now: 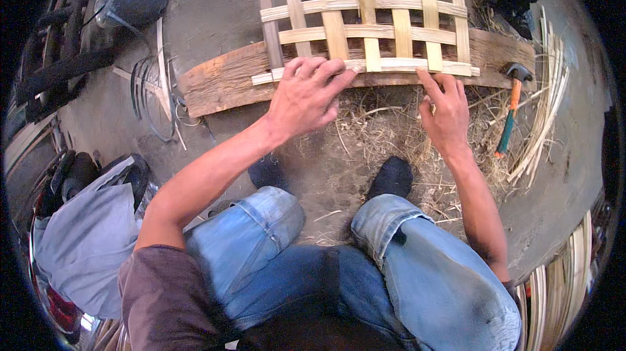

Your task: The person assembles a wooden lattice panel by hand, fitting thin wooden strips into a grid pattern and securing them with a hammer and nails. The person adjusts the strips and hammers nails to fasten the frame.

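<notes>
Grey floor (215, 18) | left fingers (331, 71) bent, thumb apart, on lattice's edge strip (391, 63) | right fingers (430, 85) parted, touching it

You've got a worn grey floor (215, 18), pale shavings (385, 129) littering it on your side of the fingers (329, 71). Dark barred frame (65, 73) stands far left of them. Soft, dull light.

- No text, label, brand, number or sign is showing legibly.
</notes>
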### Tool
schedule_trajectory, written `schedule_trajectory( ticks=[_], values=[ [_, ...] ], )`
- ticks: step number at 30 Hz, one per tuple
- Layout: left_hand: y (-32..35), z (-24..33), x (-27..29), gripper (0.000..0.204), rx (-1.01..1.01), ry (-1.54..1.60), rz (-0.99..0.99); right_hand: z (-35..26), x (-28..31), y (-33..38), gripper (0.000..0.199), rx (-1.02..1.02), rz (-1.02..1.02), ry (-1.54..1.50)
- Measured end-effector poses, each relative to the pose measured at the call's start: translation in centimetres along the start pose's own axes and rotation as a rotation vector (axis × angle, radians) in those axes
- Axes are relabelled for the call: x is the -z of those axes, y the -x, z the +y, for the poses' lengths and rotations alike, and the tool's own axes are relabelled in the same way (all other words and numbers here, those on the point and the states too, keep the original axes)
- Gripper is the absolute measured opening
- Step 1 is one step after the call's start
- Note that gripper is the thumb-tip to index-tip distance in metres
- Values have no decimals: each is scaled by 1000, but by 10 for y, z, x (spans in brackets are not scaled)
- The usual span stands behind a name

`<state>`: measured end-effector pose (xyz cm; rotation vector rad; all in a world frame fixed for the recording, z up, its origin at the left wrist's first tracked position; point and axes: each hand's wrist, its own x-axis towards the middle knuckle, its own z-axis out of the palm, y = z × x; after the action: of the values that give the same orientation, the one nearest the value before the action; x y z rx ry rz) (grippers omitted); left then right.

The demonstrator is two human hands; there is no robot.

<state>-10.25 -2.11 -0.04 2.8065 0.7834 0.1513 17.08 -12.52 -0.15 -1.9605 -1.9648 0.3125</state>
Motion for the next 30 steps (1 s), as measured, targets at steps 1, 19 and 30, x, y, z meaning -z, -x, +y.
schedule_trajectory(
  ticks=[1,19,30],
  values=[
    [2,0,1,70,8,-8,4,0,1,0,60,-7,-9,7],
    [6,4,5,66,53,5,27,-2,4,-1,58,67,135,-69],
    [8,0,33,67,73,11,94,127,110,18,18,-482,728,38]
  ],
)
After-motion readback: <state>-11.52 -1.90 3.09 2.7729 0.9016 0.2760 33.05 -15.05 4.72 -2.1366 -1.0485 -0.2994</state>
